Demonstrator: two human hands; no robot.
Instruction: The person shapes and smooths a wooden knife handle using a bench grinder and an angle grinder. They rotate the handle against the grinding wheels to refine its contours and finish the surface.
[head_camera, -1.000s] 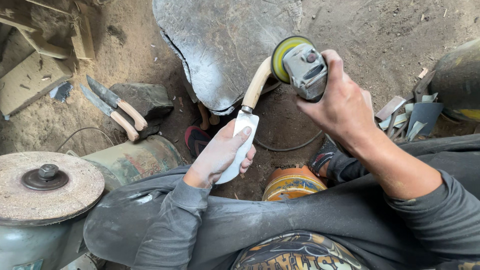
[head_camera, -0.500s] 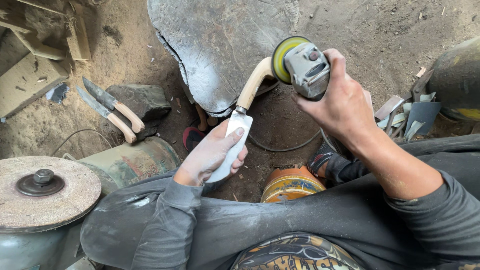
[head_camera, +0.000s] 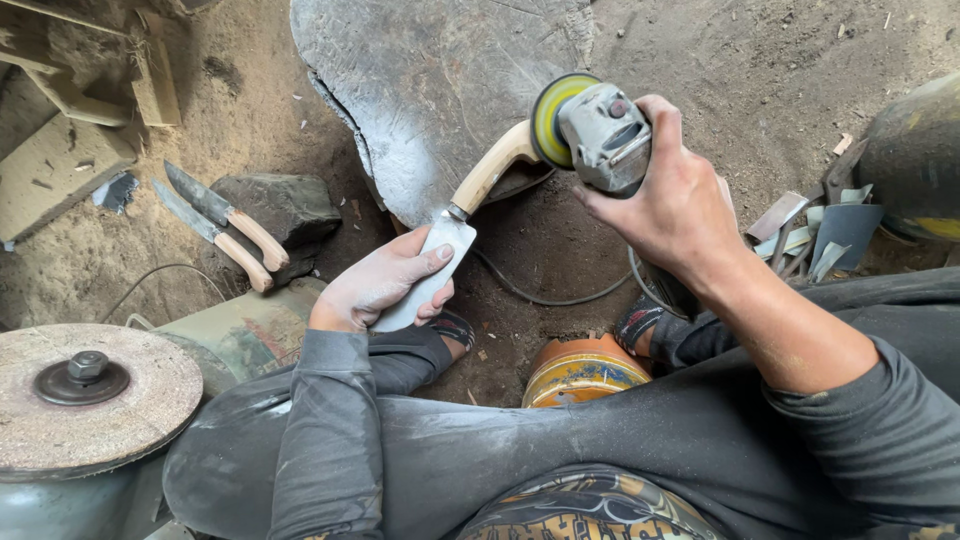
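My left hand (head_camera: 385, 285) grips a knife by its flat steel blade (head_camera: 445, 240), with the pale wooden handle (head_camera: 490, 170) pointing up and away from me. My right hand (head_camera: 675, 205) holds a grey angle grinder (head_camera: 605, 135). Its yellow-edged sanding disc (head_camera: 548, 118) presses against the end of the wooden handle. Both hands work over a big flat stone slab (head_camera: 440, 80) on the dirt ground, above my knees.
Two finished knives with wooden handles (head_camera: 225, 225) lean on a dark rock (head_camera: 290, 205) at left. A round grinding wheel (head_camera: 90, 395) stands at lower left. A black cable (head_camera: 540, 290) runs over the ground. An orange tin (head_camera: 580, 370) sits between my feet; metal blanks (head_camera: 820, 235) lie at right.
The knife and my left hand have shifted slightly left and down in view while the disc stays on the handle's end. The grinder hand holds almost the same place.
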